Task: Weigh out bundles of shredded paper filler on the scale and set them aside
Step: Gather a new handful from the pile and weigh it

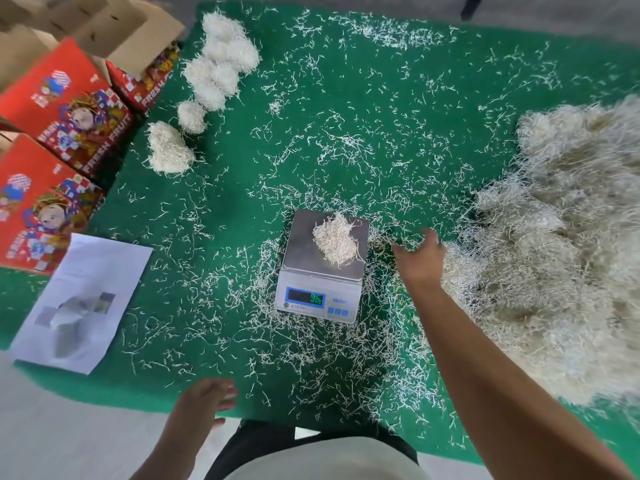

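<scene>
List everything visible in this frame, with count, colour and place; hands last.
Digital scale: one, white with steel platter, centre of mat.
Bundle of shredded paper on scale: one, off-white.
Finished shredded paper bundles: a cluster, count unclear, off-white, upper left.
Big pile of shredded paper: one, off-white, right.
Green mat: one, strewn with loose shreds.
Red fruit cartons: several, left edge.
Printed white sheet: one, lower left.
Left hand: open, bottom, holds nothing.
Right hand: open, between scale and pile.

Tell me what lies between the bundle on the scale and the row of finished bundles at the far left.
Nothing solid. From the bundle on the scale to the finished bundles, only loose shreds lie on the green mat. Neither hand holds it.
</scene>
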Demonstrator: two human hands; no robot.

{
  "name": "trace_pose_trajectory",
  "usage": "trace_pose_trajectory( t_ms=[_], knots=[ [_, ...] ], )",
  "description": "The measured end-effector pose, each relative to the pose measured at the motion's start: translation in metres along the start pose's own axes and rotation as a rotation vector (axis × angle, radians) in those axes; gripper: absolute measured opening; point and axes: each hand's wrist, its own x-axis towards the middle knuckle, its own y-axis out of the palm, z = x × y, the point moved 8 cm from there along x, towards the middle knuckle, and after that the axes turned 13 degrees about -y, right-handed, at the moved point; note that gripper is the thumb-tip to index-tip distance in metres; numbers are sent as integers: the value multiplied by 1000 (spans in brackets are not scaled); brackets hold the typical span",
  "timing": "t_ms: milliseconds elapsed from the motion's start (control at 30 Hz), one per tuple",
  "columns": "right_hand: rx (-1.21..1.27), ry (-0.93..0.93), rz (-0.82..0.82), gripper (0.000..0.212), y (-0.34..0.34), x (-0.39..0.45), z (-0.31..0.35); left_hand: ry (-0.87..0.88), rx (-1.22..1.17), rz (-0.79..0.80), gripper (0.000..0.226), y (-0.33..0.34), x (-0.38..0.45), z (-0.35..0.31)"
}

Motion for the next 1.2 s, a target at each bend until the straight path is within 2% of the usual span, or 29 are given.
trace_pose_trajectory(
  t_ms=[33,67,167,233,333,467,567,633,733,867,967,1000,1033,1100,1133,1200],
  knots=[
    [-81,33,-7,74,-12,1,-17,1,3,3,18,0,-1,0],
    [-164,66,15,70,-22,1,-37,2,7,4,17,0,-3,0],
    [-358,137,158,32,-46,-7,-87,9,26,1,16,0,-8,0],
    [-316,87,98,26,-62,-16,-106,14,38,9,16,2,-12,0],
    [-127,37,23,16,-84,-33,-115,40,68,9,16,9,-23,-8],
    [72,8,-19,13,-117,-61,-107,128,192,62,15,44,-54,-33],
    [100,-74,103,14,-123,-82,-86,223,351,159,14,93,-92,-60],
    [115,-120,190,16,-122,-98,-71,252,378,283,20,137,-115,-77],
    [152,-180,268,19,-122,-128,-51,203,321,481,26,208,-148,-97],
    [237,-257,394,18,-107,-178,-40,64,165,636,37,289,-175,-101],
    [225,-327,488,12,-91,-209,-44,15,154,477,6,313,-179,-92],
    [234,-335,494,11,-89,-214,-50,16,160,402,5,314,-179,-89],
    [282,-306,487,12,-89,-216,-59,49,207,317,14,312,-175,-85],
    [477,-109,435,14,-96,-217,-82,193,421,124,31,301,-170,-83],
    [583,40,401,21,-97,-218,-96,201,470,116,35,299,-168,-76],
    [733,338,396,40,-93,-221,-119,166,389,70,58,298,-154,-68]
  ],
)
